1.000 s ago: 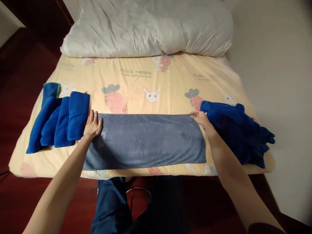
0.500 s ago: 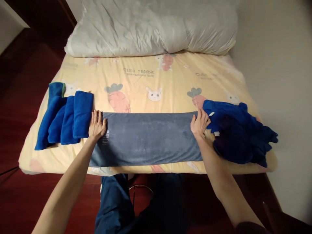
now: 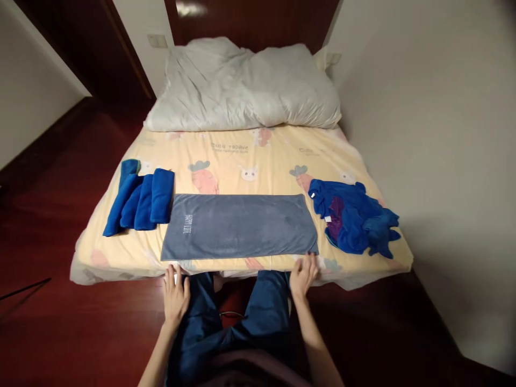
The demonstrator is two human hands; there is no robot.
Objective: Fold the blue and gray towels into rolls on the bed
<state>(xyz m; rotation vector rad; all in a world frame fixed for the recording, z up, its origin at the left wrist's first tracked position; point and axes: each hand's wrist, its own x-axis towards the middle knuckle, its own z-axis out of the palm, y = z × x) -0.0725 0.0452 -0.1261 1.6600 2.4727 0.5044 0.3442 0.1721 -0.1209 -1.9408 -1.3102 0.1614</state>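
A grey-blue towel (image 3: 242,226) with white lettering near its left end lies flat and long across the bed. My left hand (image 3: 176,295) is off the towel, just below its near left corner at the bed's front edge, fingers apart and holding nothing. My right hand (image 3: 303,275) is at the towel's near right corner, its fingers loosely bent and slightly apart. Those fingertips reach the towel's edge, where the corner looks a little creased; a firm grip does not show.
Several rolled or folded blue towels (image 3: 162,196) lie in a row on the left. A crumpled blue and purple cloth heap (image 3: 355,217) lies on the right. A pale grey quilt (image 3: 250,91) is bunched at the back of the yellow rabbit-print bed (image 3: 242,140). A wall (image 3: 435,188) stands at right.
Both hands have left the towel's far corners and come back toward me. The towel lies flatter, its lettering now readable. My view has pulled back and shows more of the room.
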